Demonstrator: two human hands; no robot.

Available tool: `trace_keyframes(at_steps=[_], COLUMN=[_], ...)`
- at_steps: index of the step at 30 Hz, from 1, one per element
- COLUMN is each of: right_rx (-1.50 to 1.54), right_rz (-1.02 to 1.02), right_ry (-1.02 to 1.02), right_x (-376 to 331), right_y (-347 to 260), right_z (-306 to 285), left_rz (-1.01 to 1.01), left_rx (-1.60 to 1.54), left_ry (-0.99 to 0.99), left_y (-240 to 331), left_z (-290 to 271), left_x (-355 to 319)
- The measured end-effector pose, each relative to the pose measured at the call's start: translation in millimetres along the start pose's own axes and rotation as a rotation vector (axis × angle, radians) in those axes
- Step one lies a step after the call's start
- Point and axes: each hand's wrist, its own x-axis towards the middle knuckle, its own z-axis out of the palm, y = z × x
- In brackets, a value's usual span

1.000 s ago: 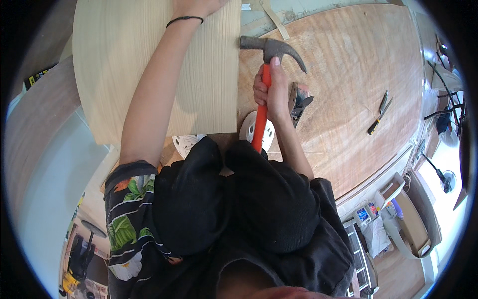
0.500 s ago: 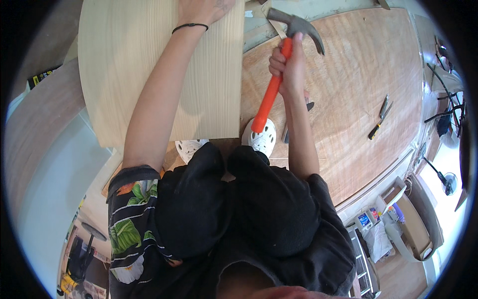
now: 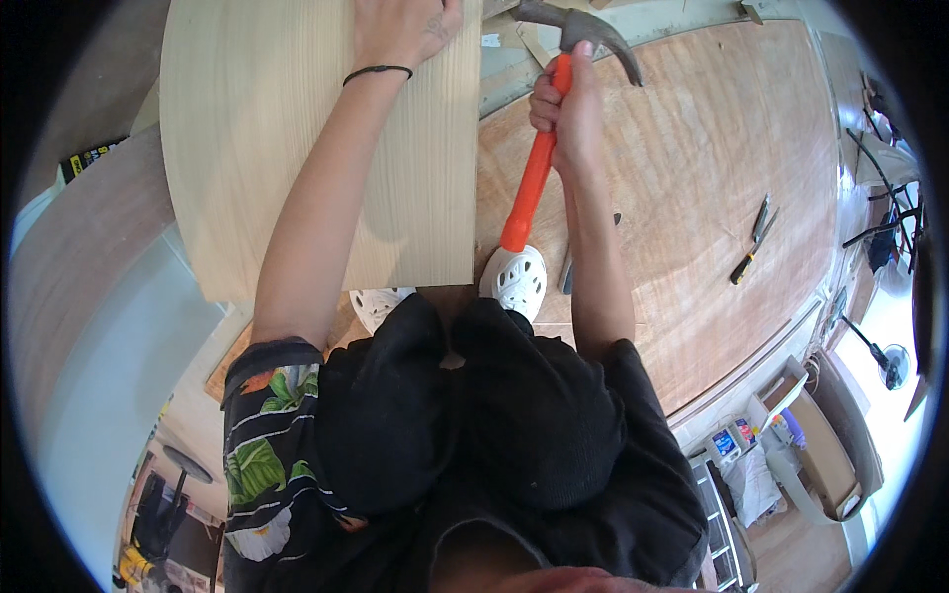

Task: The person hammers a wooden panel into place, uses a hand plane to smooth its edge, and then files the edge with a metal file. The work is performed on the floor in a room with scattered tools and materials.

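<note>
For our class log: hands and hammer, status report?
Right hand gripping hammer. Left hand over pale board, fingers out of frame. Small tools on plywood, apart from hands.

The top edge cuts off my left grip (image 3: 407,30) at the fingers and the pale board (image 3: 262,138); beyond the board's right edge, the right forearm (image 3: 600,242) mostly hides a tool (image 3: 565,279) I can't identify
</note>
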Motion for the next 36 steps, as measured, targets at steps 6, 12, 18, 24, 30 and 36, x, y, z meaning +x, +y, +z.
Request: trace_keyframes(at_steps=[6,12,18,24,30,36], right_rx=[0.05,-0.008,-0.081,-0.007,0.04,-0.022], right_rz=[-0.079,0.044,0.084,0.086,0.111,0.017], right_ry=[0.052,0.0,-0.005,-0.03,-0.048,-0.053], right_x=[4.1,4.5,-6.7,7.8,30.5,35.7], right_y=[-1.0,5.9,12.6,11.5,2.8,-10.0], right_z=[1.6,-2.0,-7.4,-2.6,6.5,7.6], left_rz=[0.006,-0.005,-0.003,-0.014,-0.003,-0.026], left_rx=[0.012,0.012,0.006,0.017,0.006,0.006], left_ry=[0.023,-0.006,-0.001,-0.007,-0.015,-0.019], left_y=[0.3,0.0,0.1,-0.7,-1.2,-0.1], left_z=[-0.5,-1.2,-1.3,-1.5,-1.8,-3.0], left_x=[-0.1,-0.3,0.9,0.9,1.6,1.3])
